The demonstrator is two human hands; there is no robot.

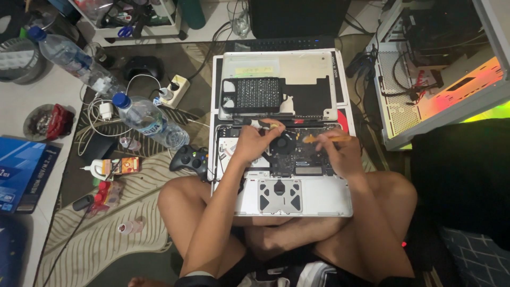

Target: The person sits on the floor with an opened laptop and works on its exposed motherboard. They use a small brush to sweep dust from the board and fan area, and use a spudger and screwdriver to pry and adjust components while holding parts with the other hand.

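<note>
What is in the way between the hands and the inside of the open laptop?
Nothing visible. The left hand and right hand are already right over the open laptop, each holding a thin tool down by the round black fan. The removed bottom cover lies behind the laptop, out of the way.

The left hand [254, 142] covers part of the opened laptop's [297, 204] circuit board, and the right hand [344, 154] hides the board's right side. The tip of the orange-handled tool [325, 139] is too small to make out, as are the screws and chips around the fan [281, 144]. The blue box [21, 172] at left and the open computer case [441, 69] at far right are cut off by the picture's edges.
</note>
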